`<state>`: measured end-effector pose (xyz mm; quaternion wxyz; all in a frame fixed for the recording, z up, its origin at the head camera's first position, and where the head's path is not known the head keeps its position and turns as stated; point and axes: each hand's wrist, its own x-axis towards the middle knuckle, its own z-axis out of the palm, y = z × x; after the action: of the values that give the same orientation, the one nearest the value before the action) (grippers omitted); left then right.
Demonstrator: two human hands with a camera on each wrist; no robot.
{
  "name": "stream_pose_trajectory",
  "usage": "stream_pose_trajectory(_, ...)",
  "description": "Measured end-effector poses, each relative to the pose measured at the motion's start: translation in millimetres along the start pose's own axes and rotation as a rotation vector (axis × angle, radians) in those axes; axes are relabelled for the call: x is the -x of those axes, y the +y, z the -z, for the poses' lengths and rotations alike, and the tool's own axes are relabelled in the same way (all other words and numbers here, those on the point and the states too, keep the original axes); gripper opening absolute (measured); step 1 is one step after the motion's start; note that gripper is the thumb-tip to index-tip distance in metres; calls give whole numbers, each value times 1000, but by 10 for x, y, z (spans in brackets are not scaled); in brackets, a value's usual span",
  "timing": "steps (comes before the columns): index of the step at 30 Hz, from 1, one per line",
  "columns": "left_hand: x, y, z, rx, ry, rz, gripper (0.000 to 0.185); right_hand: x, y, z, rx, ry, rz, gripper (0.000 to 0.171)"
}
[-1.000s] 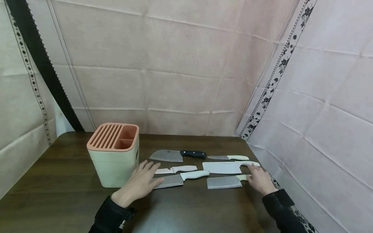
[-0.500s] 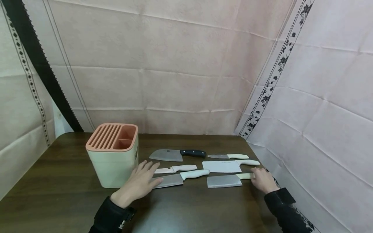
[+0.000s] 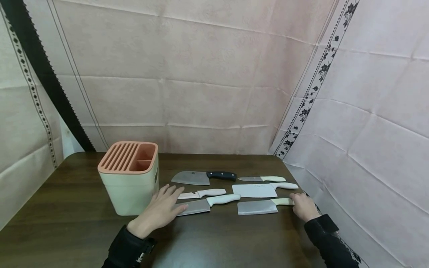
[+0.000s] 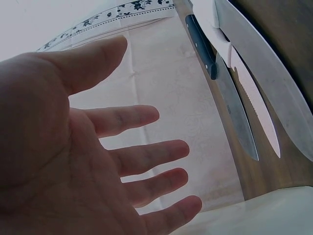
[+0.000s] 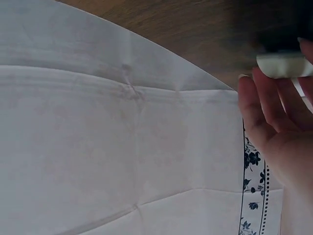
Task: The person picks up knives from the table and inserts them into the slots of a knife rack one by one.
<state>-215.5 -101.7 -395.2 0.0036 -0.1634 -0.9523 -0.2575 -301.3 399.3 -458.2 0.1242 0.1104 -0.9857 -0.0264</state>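
The right hand (image 3: 303, 207) clamped its fingers on the cleaver (image 3: 258, 207) handle at 3 o'clock; stiff, heavy, sharp-edged. The left hand (image 3: 161, 211) lay flat, fingers apart.

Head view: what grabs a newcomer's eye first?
Six knives laid in two columns on the dark wooden table, beside a cream knife block with a slotted salmon top. The right hand grips the near-right cleaver by its handle; the left hand rests flat near the block.

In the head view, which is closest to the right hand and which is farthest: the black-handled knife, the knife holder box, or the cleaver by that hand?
1. Cleaver, its handle at the right hand.
2. Black-handled knife, middle, farther back.
3. Knife holder box, far left.
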Motion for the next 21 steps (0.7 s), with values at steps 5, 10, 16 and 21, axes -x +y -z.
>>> stream_pose_trajectory(5, 3, 10, 7, -17, 11, 1, 58, 8, 40, -39, 12, 52, 36, 23)
stream_pose_trajectory(10, -1, 26, 18, -28, 16, -3, 58, 28, 74, -28, 1, 75, 38, 23)
stream_pose_trajectory(16, 5, 49, 23, -40, 7, -12, 58, 50, 100, 87, -68, 59, -2, 26)
stream_pose_trajectory(21, 7, 67, 22, -33, 15, -21, 58, 16, 71, 341, -108, 78, 0, 25)
